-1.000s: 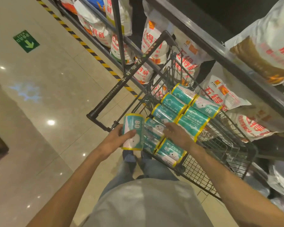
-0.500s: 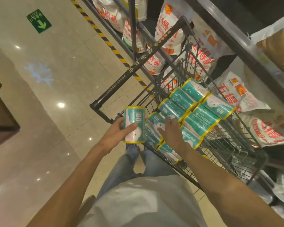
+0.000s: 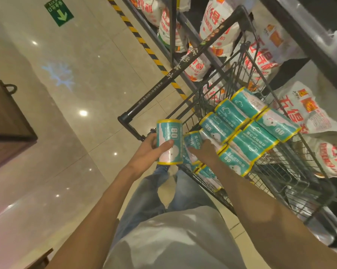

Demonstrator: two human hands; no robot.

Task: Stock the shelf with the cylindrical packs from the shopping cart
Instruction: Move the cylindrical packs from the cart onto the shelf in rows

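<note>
A teal cylindrical pack with yellow rims point(image 3: 169, 141) is gripped upright by the left hand point(image 3: 150, 152) at centre frame, thumb across its front, just left of the shopping cart point(image 3: 292, 183). The right hand point(image 3: 204, 154) is laid on a second pack point(image 3: 192, 141) at the near-left corner of the cart; its fingers are curled over that pack, though whether it is actually clasped cannot be told. More teal packs point(image 3: 251, 140) are stacked lying down in the cart basket, right of centre, touching one another. The cart handle bar point(image 3: 181, 68) is seen running diagonally toward the upper right. White sacks with red lettering point(image 3: 218, 26) are stored on the dark shelf rack point(image 3: 309, 41) along the upper right. A green arrow floor sign point(image 3: 58, 11) is seen at upper left, and black-yellow hazard tape point(image 3: 142, 43) runs beside the rack base.
</note>
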